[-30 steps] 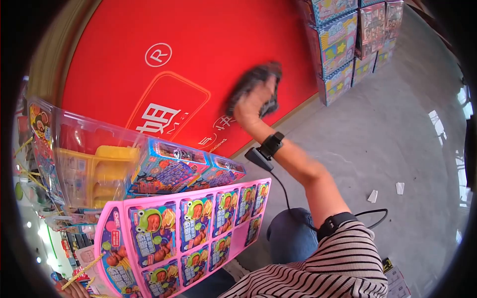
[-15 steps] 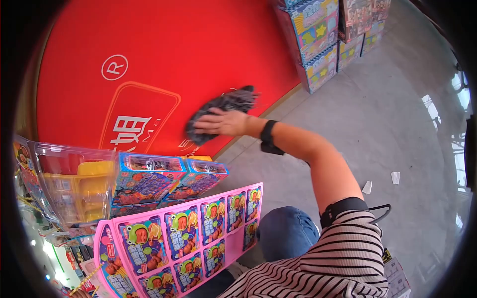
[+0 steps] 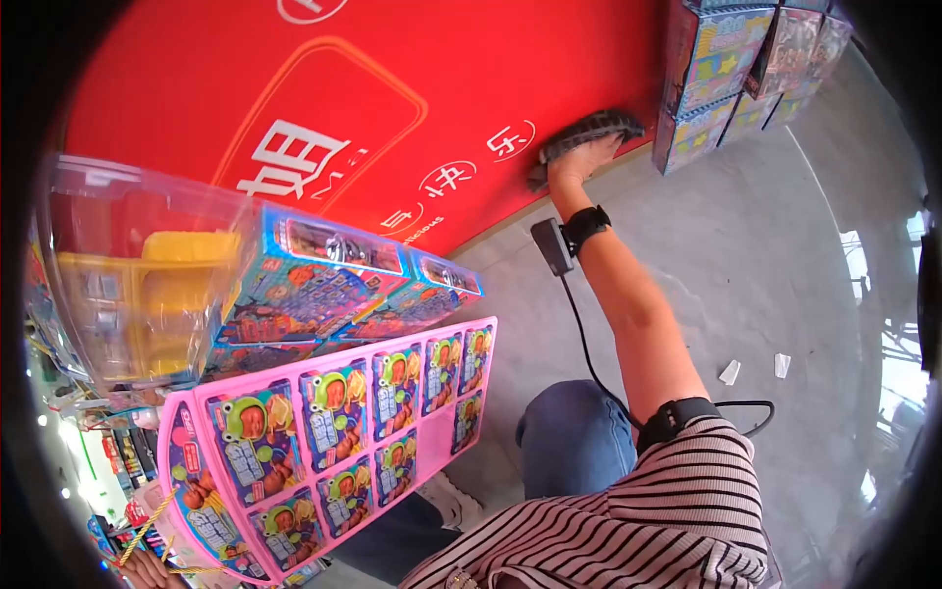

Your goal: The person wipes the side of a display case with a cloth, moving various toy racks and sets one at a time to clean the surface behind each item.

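My right hand presses a dark grey cloth flat against the red panel, close to its lower edge and to the right of the white lettering. Part of the cloth is hidden under the hand. A black band with a small box and cable sits on this wrist. At the bottom left edge, my left hand shows only in part, its fingers curled at a yellow cord. That cord hangs by the side of a pink display board carrying several colourful snack packs.
Stacked toy boxes and a clear plastic case with yellow parts stand left, behind the pink board. More stacked boxes flank the panel's right end. White scraps lie on the grey floor. My bent knee is below.
My right hand has slid the cloth rightward along the red panel, toward its lower right end. The view has shifted too, showing more of the panel's lettering.
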`<action>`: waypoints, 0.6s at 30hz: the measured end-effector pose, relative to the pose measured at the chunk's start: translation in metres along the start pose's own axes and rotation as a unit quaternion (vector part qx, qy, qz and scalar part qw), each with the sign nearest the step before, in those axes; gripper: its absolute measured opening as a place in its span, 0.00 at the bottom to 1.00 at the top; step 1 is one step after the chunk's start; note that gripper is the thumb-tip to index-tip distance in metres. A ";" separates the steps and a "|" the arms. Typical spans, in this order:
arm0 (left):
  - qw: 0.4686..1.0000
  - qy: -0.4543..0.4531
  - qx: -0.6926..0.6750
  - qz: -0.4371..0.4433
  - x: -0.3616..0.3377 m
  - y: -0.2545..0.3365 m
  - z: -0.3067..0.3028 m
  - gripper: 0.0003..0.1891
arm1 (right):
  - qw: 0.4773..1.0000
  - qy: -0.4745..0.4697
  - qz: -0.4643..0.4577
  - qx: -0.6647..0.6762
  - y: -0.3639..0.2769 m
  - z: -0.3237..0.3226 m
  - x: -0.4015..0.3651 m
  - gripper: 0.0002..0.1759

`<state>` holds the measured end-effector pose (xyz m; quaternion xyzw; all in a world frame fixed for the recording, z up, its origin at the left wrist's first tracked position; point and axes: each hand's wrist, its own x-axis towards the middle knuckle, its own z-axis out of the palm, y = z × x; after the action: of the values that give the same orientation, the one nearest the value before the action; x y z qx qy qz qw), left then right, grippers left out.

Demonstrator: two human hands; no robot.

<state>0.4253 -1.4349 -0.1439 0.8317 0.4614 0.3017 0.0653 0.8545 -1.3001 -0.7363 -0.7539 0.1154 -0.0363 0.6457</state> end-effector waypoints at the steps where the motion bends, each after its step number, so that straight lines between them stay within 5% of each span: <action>1: 0.998 0.025 0.047 -0.017 -0.004 -0.004 -0.004 0.37 | 0.996 0.002 0.093 0.001 0.004 0.004 -0.007 0.37; 2: 0.994 0.051 0.095 -0.035 -0.009 -0.008 -0.008 0.38 | 0.981 -0.064 0.184 -0.014 0.009 0.005 -0.015 0.34; 3: 0.997 -0.080 -0.010 -0.006 -0.005 -0.032 -0.037 0.32 | 0.954 -0.130 0.269 -0.035 0.015 0.002 -0.023 0.31; 4: 0.971 -0.208 -0.111 0.028 0.012 -0.067 -0.083 0.28 | 0.914 -0.279 0.226 -0.187 0.004 -0.007 -0.029 0.27; 5: 0.976 -0.193 -0.091 0.035 0.013 -0.067 -0.085 0.25 | 0.845 -0.408 0.137 -0.317 -0.010 -0.018 -0.034 0.23; 6: 0.981 -0.177 -0.070 0.042 0.013 -0.066 -0.085 0.23 | 0.637 -0.555 -0.107 -0.525 -0.040 -0.034 -0.038 0.17; 7: 0.997 -0.015 0.073 0.020 -0.001 -0.028 -0.029 0.23 | 0.631 -0.572 -0.162 -0.498 -0.016 -0.021 -0.051 0.14; 10: 0.992 0.115 0.027 -0.034 -0.001 0.003 0.024 0.13 | 0.610 -0.639 -0.289 -0.367 0.063 0.017 -0.103 0.15; 12: 0.971 -0.073 -0.222 -0.050 0.005 -0.035 -0.033 0.10 | 0.647 -0.685 -0.264 -0.206 0.050 0.018 -0.109 0.16; 13: 0.960 0.022 -0.257 -0.109 0.007 -0.046 -0.049 0.09 | 0.657 -0.701 -0.249 -0.123 0.041 0.015 -0.111 0.16; 16: 0.906 -0.177 -0.371 -0.096 0.018 -0.032 -0.035 0.11 | 0.654 -0.724 -0.188 0.113 0.017 -0.006 -0.107 0.18; 17: 0.968 0.187 -0.124 -0.115 0.005 -0.005 0.012 0.11 | 0.642 -0.725 -0.165 0.188 0.009 -0.014 -0.103 0.18; 18: 0.967 0.152 -0.160 -0.125 0.006 -0.012 0.002 0.11 | 0.635 -0.725 -0.151 0.222 0.003 -0.021 -0.093 0.19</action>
<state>0.4201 -1.4235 -0.1474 0.6907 0.5119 0.4840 0.1633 0.7597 -1.3000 -0.7266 -0.3789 -0.5163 0.4006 0.6553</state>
